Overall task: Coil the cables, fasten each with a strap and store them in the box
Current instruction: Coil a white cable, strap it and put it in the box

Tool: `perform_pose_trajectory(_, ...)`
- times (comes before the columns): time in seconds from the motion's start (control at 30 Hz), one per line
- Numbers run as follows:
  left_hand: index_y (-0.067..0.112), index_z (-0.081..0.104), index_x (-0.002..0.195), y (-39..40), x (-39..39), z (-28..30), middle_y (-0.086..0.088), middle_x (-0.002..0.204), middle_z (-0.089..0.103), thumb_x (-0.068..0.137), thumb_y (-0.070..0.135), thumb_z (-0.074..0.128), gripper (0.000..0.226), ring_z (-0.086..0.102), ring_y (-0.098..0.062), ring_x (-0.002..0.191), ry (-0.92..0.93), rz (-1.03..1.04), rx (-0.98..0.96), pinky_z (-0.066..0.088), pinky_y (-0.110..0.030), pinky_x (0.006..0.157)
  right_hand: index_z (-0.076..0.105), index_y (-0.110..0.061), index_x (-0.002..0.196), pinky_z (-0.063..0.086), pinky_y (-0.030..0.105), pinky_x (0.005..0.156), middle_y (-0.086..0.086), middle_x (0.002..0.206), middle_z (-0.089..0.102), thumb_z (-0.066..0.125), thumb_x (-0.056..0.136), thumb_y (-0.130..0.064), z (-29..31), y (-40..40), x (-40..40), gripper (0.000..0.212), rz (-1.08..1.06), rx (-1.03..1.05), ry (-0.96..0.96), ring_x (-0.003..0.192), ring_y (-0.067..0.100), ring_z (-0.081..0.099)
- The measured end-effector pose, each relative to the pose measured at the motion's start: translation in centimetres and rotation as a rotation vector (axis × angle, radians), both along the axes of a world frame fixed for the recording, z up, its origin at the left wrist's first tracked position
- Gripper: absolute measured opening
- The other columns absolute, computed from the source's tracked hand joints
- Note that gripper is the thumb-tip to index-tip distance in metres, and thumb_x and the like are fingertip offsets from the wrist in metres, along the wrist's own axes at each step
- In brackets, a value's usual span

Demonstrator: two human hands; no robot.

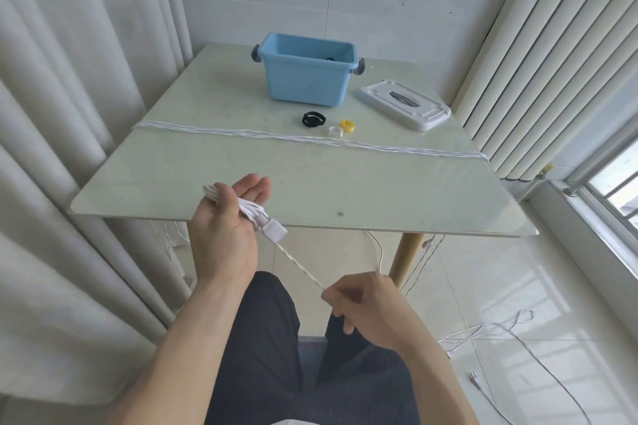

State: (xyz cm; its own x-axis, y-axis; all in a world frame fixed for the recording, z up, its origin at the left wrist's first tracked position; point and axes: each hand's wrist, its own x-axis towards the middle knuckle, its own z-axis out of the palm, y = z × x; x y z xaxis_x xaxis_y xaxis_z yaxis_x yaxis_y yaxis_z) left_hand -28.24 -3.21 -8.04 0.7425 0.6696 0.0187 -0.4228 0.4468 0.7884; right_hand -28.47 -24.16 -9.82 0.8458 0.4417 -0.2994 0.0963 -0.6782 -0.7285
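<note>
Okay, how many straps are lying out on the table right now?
3, all between the blue box and the stretched cables: a black strap, a white strap beside a yellow strap. Something dark shows inside the box, possibly another.

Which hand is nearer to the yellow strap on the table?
Left. The left hand holds the cable coil above the table's near edge, below and left of the yellow strap. The right hand pinches the cable lower, off the table.
</note>
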Motion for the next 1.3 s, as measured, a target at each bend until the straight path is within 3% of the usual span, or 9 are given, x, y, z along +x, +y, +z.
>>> perform_pose_trajectory(0.13,0.0,0.05,0.101,-0.6,0.0,-1.2,-0.01,0.098,0.075,0.106,0.021,0.043,0.023,0.074,-0.034,0.086,0.041,0.024,0.314,0.058,-0.036,0.08,0.072,-0.031,0.071,0.043,0.013,0.055,-0.006,0.052,0.063,0.065,0.091,-0.041,1.4,0.5,-0.8,0.024,0.17,0.024,0.086,0.05,0.003,0.054)
perform_pose_trajectory(0.27,0.006,0.057,0.103,-1.3,-0.5,-2.1,-0.005,0.085,0.073,0.103,0.011,0.05,0.009,0.073,-0.022,0.073,0.178,-0.07,0.661,0.054,-0.022,0.068,0.079,-0.027,0.09,0.047,0.023,0.061,-0.004,0.072,0.072,0.073,0.088,-0.031,2.6,0.1,-0.8,0.008,0.256,0.196,0.164,0.057,0.011,0.057)
perform_pose_trajectory(0.43,0.015,0.064,0.107,-1.9,-1.2,-2.8,0.001,0.072,0.067,0.102,0.014,0.052,0.013,0.059,-0.015,0.058,0.337,-0.517,0.96,0.053,-0.031,0.063,0.079,-0.027,0.092,0.046,0.034,0.058,0.006,0.074,0.064,0.072,0.09,-0.032,2.6,-0.2,-0.6,0.009,0.122,0.412,-0.02,0.061,0.019,0.054)
perform_pose_trajectory(0.53,0.006,0.063,0.1,-1.9,-1.5,-2.3,-0.001,0.061,0.057,0.104,0.028,0.047,0.027,0.048,-0.019,0.054,0.373,-0.839,0.829,0.041,-0.033,0.061,0.079,-0.032,0.089,0.046,0.036,0.061,-0.007,0.075,0.068,0.071,0.092,-0.029,2.3,-0.8,0.3,0.009,-0.067,0.449,-0.233,0.065,0.013,0.057)
perform_pose_trajectory(0.67,0.007,0.053,0.077,-2.2,-1.8,-1.0,-0.004,0.054,0.029,0.09,0.048,0.053,0.043,0.022,-0.017,0.047,0.315,-1.148,0.479,0.02,-0.032,0.051,0.077,-0.031,0.08,0.045,0.019,0.063,-0.011,0.077,0.074,0.078,0.084,-0.028,2.0,-1.2,1.1,0.005,-0.264,0.465,-0.29,0.07,0.006,0.063)
perform_pose_trajectory(0.77,0.012,0.031,0.069,-2.5,-1.8,-0.7,0.001,0.052,0.02,0.088,0.043,0.057,0.044,0.013,-0.013,0.044,0.334,-1.241,0.496,0.014,-0.027,0.046,0.076,-0.035,0.077,0.049,0.023,0.065,-0.007,0.079,0.073,0.079,0.083,-0.032,1.4,-1.0,1.0,0.007,-0.275,0.464,-0.303,0.076,0.011,0.064)
perform_pose_trajectory(0.9,0.016,0.039,0.068,-2.6,-2.1,-0.6,0.002,0.052,0.017,0.092,0.042,0.055,0.039,0.011,-0.011,0.038,0.341,-1.212,0.323,0.026,-0.019,0.037,0.073,-0.039,0.099,0.048,0.018,0.066,-0.008,0.091,0.07,0.062,0.091,-0.049,0.6,-1.0,1.3,0.017,-0.2,0.378,-0.247,0.075,0.008,0.063)
perform_pose_trajectory(1.03,0.016,0.044,0.072,-3.0,-2.3,-0.8,0.001,0.053,0.015,0.093,0.044,0.052,0.035,0.012,-0.008,0.037,0.314,-1.164,0.173,0.022,-0.016,0.036,0.072,-0.021,0.111,0.061,0.045,0.076,0.005,0.098,0.075,0.033,0.106,-0.044,0.9,-0.2,0.7,0.045,0.02,0.465,0.073,0.09,0.024,0.072)
perform_pose_trajectory(1.3,0.021,0.044,0.06,-2.7,-1.7,-1.5,0.01,0.044,0.02,0.09,0.033,0.052,0.033,0.009,-0.009,0.041,0.249,-1.032,-0.274,0.009,-0.022,0.04,0.072,-0.017,0.103,0.061,0.044,0.071,-0.005,0.083,0.072,0.046,0.103,-0.041,1.6,0.9,0.5,0.035,-0.085,0.424,-0.107,0.076,0.016,0.069)
